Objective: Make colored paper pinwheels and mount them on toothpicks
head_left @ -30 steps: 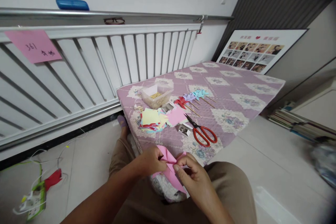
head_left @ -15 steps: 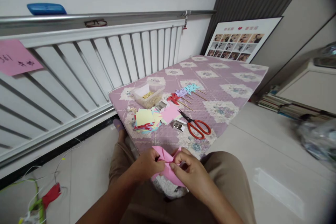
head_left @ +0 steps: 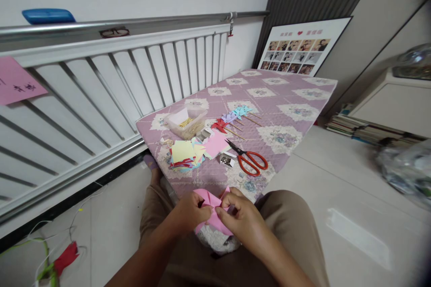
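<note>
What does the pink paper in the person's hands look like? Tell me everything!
The pink paper is plain pink and looks thin and bendy. It isn't flat: flaps curve up at the upper left and upper right, with gaps between them, and another part spreads out below. The left hand and right hand both pinch it near its middle, and their fingers hide some of it. It's held over the person's lap, by the near edge of the purple flowered cover.
</note>
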Demonstrator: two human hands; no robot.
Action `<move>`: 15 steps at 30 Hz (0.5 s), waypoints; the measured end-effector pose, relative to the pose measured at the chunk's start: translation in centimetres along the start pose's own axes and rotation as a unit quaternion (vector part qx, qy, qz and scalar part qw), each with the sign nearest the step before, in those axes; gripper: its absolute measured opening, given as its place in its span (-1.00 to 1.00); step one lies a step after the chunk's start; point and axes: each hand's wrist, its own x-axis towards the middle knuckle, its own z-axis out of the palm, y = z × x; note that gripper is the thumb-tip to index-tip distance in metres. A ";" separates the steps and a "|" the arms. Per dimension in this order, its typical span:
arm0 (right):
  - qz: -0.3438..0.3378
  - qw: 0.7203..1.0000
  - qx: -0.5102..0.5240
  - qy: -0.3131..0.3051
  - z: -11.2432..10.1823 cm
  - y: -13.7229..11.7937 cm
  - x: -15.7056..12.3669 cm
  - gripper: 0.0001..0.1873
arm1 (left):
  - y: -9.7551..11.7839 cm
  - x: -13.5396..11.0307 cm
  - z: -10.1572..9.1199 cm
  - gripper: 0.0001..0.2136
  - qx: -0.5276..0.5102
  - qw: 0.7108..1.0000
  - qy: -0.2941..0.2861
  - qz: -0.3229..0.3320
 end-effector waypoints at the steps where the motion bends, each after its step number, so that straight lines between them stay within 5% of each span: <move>1: -0.003 1.000 -0.004 0.002 0.0 0.0 0.0 -0.82 | 0.0 0.0 0.0 -0.89 -0.002 1.000 0.001 -0.001; 6: 0.049 0.998 0.004 0.027 0.4 -0.1 0.1 -0.88 | -0.1 0.0 0.2 -0.87 -0.003 1.000 0.009 -0.015; 11: 0.119 0.983 0.132 0.040 1.0 -0.1 0.1 -0.22 | -0.1 0.0 0.4 -0.85 -0.010 1.000 0.015 -0.023; 15: 0.136 0.963 0.234 0.006 1.6 0.6 0.2 -0.12 | 0.0 0.0 0.6 -0.85 -0.013 0.999 0.020 -0.029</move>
